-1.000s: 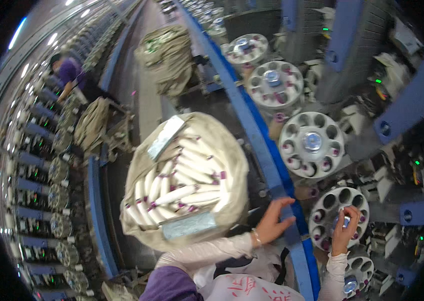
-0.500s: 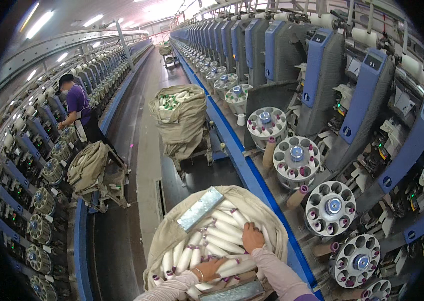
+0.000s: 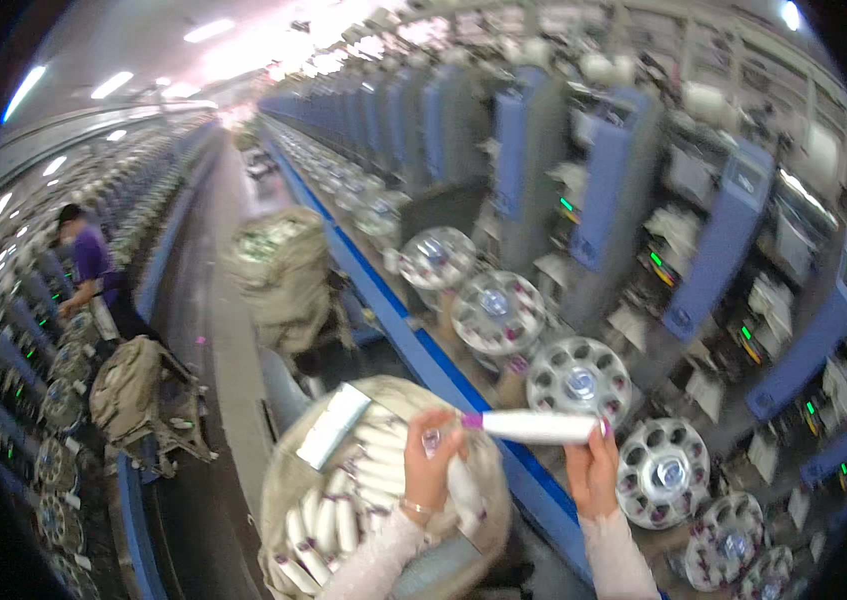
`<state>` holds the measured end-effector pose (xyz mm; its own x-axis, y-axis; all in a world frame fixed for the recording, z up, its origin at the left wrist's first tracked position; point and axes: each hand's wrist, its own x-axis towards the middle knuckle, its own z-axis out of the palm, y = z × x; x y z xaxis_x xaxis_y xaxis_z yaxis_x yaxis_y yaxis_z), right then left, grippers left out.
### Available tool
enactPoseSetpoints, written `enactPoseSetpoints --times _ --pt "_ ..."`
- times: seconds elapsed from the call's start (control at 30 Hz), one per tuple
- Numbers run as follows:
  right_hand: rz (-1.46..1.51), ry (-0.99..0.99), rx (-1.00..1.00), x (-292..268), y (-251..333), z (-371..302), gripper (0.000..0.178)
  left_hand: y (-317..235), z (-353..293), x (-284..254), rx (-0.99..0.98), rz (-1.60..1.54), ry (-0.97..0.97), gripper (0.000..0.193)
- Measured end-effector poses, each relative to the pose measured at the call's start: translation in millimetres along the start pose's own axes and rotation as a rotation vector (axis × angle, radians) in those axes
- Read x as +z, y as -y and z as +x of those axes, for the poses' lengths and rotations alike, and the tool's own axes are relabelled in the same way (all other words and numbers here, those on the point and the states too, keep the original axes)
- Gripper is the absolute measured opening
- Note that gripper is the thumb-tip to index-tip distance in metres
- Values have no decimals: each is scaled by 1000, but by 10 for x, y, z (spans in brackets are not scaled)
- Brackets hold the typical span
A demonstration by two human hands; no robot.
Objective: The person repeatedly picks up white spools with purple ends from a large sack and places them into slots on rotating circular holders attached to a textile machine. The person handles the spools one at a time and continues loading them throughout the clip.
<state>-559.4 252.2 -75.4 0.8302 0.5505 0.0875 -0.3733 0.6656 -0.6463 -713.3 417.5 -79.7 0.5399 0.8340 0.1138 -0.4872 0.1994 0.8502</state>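
Over the right side of a beige cloth sack point(image 3: 488, 540), my right hand point(image 3: 593, 470) grips one end of a white yarn bobbin point(image 3: 538, 427) held level. Its purple tip points left, close to the fingers of my left hand point(image 3: 427, 470); whether they touch it is blurred. My left hand is closed around a second white bobbin point(image 3: 464, 492), whose lower part slants down from the palm. Several white bobbins point(image 3: 345, 525) with purple ends lie heaped inside the sack below my hands. A shiny metal plate point(image 3: 335, 425) rests on the sack's far rim.
Round metal magazines point(image 3: 579, 382) with ringed pockets line the right side beneath blue-and-grey machine units point(image 3: 718, 240). A blue rail point(image 3: 393, 325) runs beside the sack. Ahead stands another filled sack point(image 3: 283, 290). At left, a person point(image 3: 93, 262) works near a sack on a cart point(image 3: 133, 390).
Both hands have risen out of the heap, each now with a bobbin. My right hand has moved right, over the sack's edge. The view has turned to the right.
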Motion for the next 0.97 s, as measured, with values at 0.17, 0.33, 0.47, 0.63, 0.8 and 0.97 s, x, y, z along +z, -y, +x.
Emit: enactPoseSetpoints --times 0.17,0.33,0.47,0.63,0.8,0.97 --pt "83 -126 -4 -661 781 -165 23 588 -296 1172 -127 -159 89 22" --pt "-1012 -367 -411 -1153 1268 -168 28 1156 -494 1723 -73 -179 66 13" --pt "-1627 -72 -573 -1311 1489 -186 28 1382 -581 1937 -104 -71 115 12" --pt "-1396 -115 -579 -1523 1379 -10 30 1590 -606 2145 -219 -44 53 11" --pt "-1294 -126 -475 -1716 1202 39 25 1700 -537 2178 -226 102 74 13" --pt "-1289 -261 -524 -1969 855 64 33 1867 -436 2137 -412 -5 67 17"
